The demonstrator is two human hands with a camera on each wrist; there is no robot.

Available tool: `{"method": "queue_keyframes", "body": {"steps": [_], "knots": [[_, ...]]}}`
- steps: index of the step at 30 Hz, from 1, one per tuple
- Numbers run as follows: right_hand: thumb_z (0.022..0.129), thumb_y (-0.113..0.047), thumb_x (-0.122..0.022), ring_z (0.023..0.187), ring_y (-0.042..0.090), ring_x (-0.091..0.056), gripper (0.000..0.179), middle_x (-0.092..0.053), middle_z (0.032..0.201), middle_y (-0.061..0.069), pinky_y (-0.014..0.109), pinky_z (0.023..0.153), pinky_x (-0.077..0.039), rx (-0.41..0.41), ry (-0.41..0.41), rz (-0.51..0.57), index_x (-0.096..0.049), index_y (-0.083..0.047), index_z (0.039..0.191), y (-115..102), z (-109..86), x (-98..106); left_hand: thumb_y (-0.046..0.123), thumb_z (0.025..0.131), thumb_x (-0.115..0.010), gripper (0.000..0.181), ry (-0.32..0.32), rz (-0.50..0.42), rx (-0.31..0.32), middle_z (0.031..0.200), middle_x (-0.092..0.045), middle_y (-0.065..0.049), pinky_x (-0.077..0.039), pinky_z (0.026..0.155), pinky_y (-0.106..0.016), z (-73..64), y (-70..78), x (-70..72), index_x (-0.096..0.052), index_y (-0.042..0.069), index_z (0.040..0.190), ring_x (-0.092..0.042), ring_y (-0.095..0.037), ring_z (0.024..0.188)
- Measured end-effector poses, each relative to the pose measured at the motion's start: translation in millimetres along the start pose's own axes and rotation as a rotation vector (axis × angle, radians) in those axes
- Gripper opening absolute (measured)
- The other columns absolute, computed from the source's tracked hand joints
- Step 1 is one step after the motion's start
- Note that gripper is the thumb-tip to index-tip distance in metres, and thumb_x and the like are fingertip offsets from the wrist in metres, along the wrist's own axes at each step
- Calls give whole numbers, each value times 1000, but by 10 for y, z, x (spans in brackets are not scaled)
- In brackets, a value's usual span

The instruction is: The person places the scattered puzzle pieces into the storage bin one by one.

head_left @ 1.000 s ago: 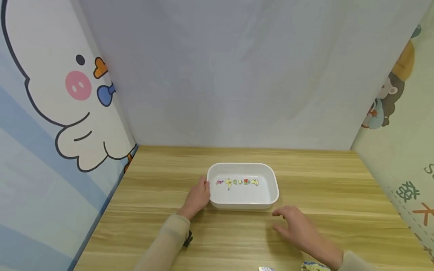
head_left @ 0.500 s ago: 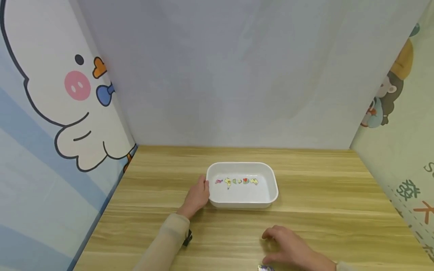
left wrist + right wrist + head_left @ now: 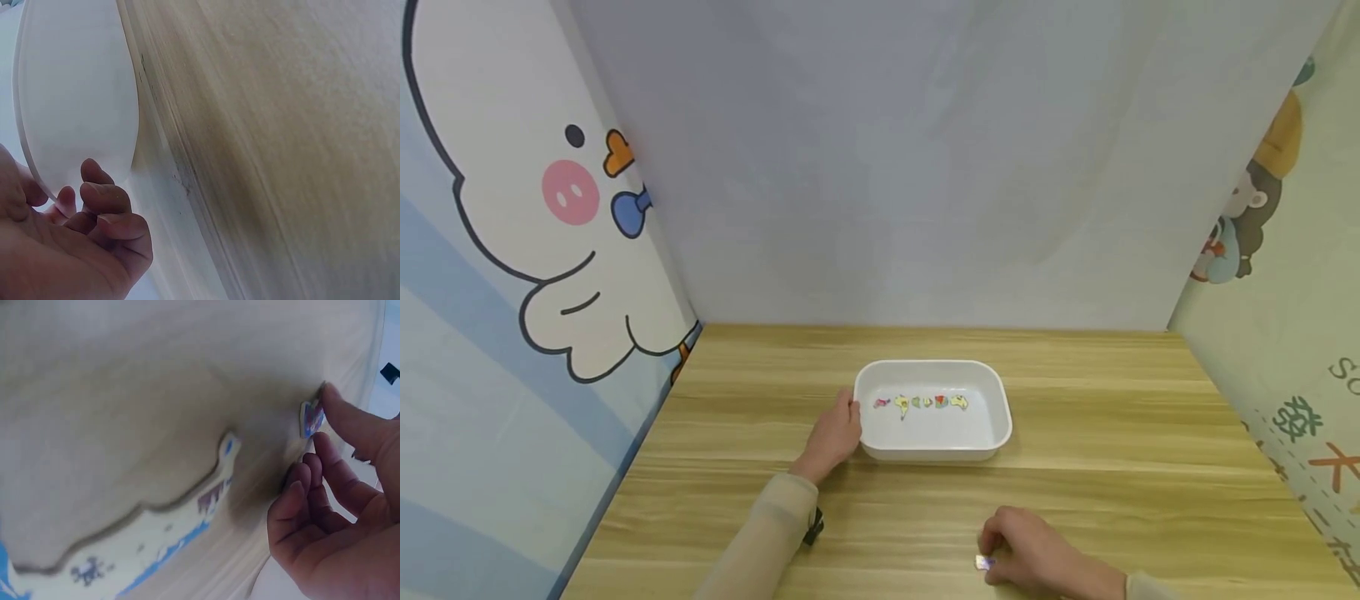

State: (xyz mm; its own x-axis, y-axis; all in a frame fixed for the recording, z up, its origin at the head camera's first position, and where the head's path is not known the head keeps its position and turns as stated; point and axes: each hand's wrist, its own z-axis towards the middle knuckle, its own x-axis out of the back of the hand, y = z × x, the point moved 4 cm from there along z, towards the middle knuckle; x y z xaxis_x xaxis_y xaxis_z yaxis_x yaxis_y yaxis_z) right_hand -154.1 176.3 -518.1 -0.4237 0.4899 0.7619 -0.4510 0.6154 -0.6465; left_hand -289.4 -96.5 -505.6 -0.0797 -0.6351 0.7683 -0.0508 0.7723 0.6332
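Note:
My left hand (image 3: 832,435) grips the left end of a white rectangular tray (image 3: 931,455). In the left wrist view, its thumb and a finger meet at the tray's rim while the other fingers curl beside the outer wall. Several small colored cut-out pieces (image 3: 958,402) lie in a row on the tray floor. Closer to me, my right hand (image 3: 1033,550) pinches a small flat printed piece (image 3: 311,419) by its edges, between thumb and index finger. That piece is close over the wooden table (image 3: 1097,450), and the other fingers are curled in.
A larger flat cream piece (image 3: 134,550) with blue edging and dark prints lies on the table beside my right hand in the right wrist view. A grey-white wall (image 3: 925,167) rises behind the table, with cartoon-printed panels (image 3: 497,167) at both sides.
My right hand has come down from the tray's right front corner toward me and taken hold of the small printed piece, which has shifted slightly toward the tray. The left hand stays at the tray.

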Motion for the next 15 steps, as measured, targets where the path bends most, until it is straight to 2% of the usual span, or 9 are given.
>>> {"method": "queue_keyframes", "body": {"steps": [3, 10, 15], "knots": [[67, -22, -82, 68, -2, -50, 19, -58, 74, -16, 22, 62, -45, -33, -16, -42, -66, -19, 76, 36, 38, 31, 25, 101, -34, 20, -1, 2, 5, 76, -54, -10, -39, 53, -32, -1, -1, 1, -45, 9, 107, -51, -23, 63], [70, -17, -79, 65, -3, -46, 18, -55, 72, -16, 21, 59, -42, -3, -41, -138, -63, -19, 78, -35, 65, 46, 25, 101, -34, 21, -6, -6, 10, 75, -54, -10, -38, 51, -32, -11, -8, -3, -45, 9, 108, -50, -22, 60], [67, -15, -79, 63, -4, -46, 20, -55, 71, -16, 20, 57, -42, -7, -36, -163, -63, -19, 79, -48, 77, 43, 25, 101, -34, 21, -3, -1, 7, 76, -55, -11, -39, 52, -32, -12, 1, 6, -45, 9, 108, -51, -22, 61]]}}
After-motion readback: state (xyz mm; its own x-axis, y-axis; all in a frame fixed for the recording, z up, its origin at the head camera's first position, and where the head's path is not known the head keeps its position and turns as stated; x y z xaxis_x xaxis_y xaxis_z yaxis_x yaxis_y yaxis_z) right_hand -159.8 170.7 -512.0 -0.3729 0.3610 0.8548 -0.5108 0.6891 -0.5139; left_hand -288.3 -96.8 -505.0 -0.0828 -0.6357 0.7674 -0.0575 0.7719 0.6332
